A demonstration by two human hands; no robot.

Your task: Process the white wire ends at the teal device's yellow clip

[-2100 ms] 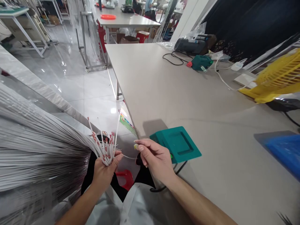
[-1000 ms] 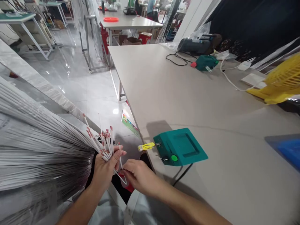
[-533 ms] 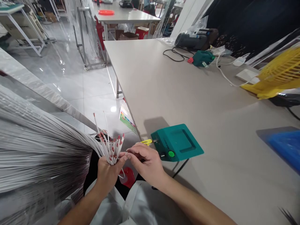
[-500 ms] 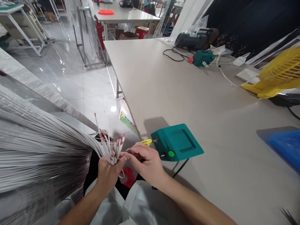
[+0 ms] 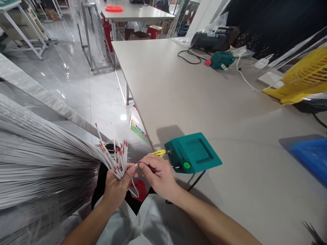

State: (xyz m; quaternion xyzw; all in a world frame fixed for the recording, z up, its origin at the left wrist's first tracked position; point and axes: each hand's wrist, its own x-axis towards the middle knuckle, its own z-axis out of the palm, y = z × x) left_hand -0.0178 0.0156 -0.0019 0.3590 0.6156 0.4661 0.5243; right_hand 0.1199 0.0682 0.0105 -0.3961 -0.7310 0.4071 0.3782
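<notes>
A single white cable is stretched between the two hands, just off the left edge of the bench and level with the green box. The right hand has its grip closed on the red end, thumb against finger; the left hand pinches the white jacket just behind it, that same grip wrapped round a bundle of like cables, red tips upward. The cable looks light and bendy, its jacket smooth enough to slide perhaps, while the red end seems thin and easily kinked, so the jacket close behind it should be the safer hold. A white loop hangs below the left hand; whether it belongs to this cable I cannot tell. Left of the bundle a thick sheaf of cables runs away. On the bench, by its left edge, sits the green box, with a yellow clip jutting toward that edge, just beside the right hand. A printed card hangs at the left edge farther up. Well in from it stands a yellow fan.
</notes>
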